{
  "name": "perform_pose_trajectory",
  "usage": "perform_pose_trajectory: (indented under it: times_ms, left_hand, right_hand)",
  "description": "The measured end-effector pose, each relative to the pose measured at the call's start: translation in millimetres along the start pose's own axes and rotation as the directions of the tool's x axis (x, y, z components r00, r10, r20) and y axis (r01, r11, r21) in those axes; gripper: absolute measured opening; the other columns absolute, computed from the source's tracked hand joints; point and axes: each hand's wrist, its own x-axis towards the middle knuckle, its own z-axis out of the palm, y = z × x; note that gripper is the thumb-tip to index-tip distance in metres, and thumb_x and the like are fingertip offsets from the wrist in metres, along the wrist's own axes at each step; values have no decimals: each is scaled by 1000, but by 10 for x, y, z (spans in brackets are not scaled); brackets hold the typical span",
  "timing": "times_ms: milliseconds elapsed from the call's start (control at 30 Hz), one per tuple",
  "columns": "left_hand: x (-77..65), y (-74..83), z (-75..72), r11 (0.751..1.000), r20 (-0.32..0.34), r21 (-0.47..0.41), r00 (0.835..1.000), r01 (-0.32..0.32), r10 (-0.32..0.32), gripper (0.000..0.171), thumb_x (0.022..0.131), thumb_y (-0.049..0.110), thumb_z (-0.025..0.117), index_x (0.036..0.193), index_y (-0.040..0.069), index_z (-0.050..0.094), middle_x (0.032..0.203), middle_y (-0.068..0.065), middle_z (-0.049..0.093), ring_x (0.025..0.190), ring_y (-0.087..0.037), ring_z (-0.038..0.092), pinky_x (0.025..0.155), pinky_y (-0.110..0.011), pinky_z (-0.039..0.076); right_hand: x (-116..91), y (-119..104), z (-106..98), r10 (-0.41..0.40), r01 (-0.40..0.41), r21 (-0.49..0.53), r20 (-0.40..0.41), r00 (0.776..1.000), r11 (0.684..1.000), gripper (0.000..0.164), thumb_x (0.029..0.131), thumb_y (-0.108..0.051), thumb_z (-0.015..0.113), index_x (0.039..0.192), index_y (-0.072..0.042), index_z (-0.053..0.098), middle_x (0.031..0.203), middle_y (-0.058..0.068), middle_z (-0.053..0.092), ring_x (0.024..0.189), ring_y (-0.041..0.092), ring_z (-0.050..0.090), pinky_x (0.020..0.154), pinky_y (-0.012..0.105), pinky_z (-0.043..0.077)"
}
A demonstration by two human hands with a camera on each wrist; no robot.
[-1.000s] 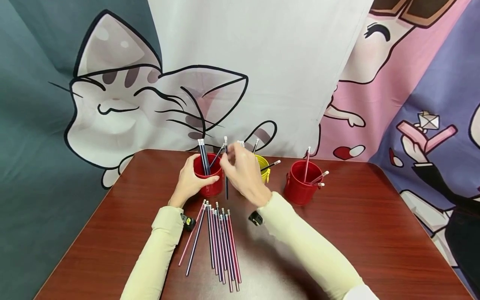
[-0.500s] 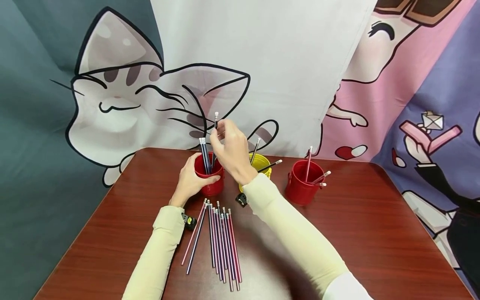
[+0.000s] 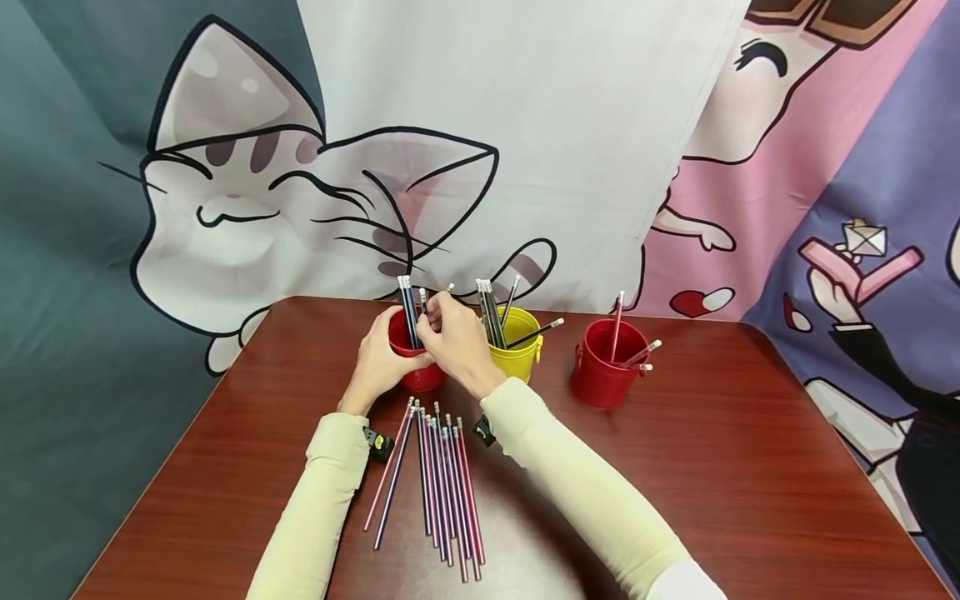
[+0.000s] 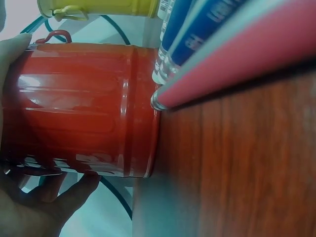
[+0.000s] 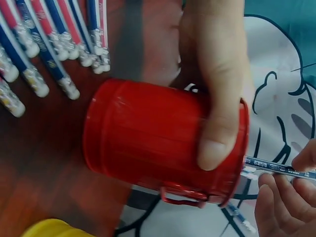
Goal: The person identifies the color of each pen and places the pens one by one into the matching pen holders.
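My left hand [image 3: 375, 358] grips a small red bucket [image 3: 423, 381], its thumb [image 5: 217, 128] across the outside just under the rim and its fingers [image 4: 79, 195] on the opposite side. Several blue pencils [image 3: 408, 308] stand in this bucket, white erasers up. At its mouth my right hand [image 3: 457, 343] pinches a dark pencil [image 5: 269, 165] between thumb and fingers. That pencil's lower end is hidden inside the bucket. Near the bucket's base lies a row of blue, purple and pink pencils [image 3: 450, 492] on the table, eraser ends toward the bucket.
A yellow bucket [image 3: 517, 365] with several dark pencils stands just right of my right hand. Farther right is another red bucket [image 3: 603, 385] with 3 pink pencils. Behind the brown table [image 3: 750, 467] hangs a cartoon-printed cloth [image 3: 540, 125].
My right hand has lifted the dark pencil from beside the red bucket, carried it up and left, then lowered it into the bucket's mouth. My left hand keeps its grip.
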Motion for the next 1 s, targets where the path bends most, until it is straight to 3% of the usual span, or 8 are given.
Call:
perform_pose_trajectory:
  times_ms: [400,600,733,1000]
  left_hand:
    - [10,10,21,1000,15,-6,1000,8,-8,85,61,39,83,133,22,39,124,-3,49,107,-22,51,87,-42,46]
    - [6,2,1,1000,18,-17,1000,4,-4,86,62,42,82,133,21,38,124,-3,49,107,-21,50,88,-43,46]
    - [4,-5,-19,1000,12,-13,1000,-4,4,90,60,47,82,134,21,38,125,-3,48,108,-20,50,88,-43,46]
    - [-1,5,-23,999,21,-35,1000,12,-12,94,57,55,80,134,22,37,125,0,47,109,-20,49,86,-42,48]
  right_hand:
    - [-116,111,33,9,-9,14,1,1000,1000,11,84,-22,56,90,-13,56,82,-5,64,72,5,59,67,22,48]
    - [-215,134,-27,6,-6,37,-3,1000,999,19,85,-22,58,97,-8,56,89,0,61,80,9,58,73,24,48]
    - [-352,178,-108,0,-1,91,18,1000,996,22,84,-19,60,100,-4,56,92,3,60,83,13,57,75,24,48]
    - [-650,361,-436,-1,-22,158,144,990,987,16,82,-14,63,94,-4,58,87,3,61,76,11,59,65,25,51]
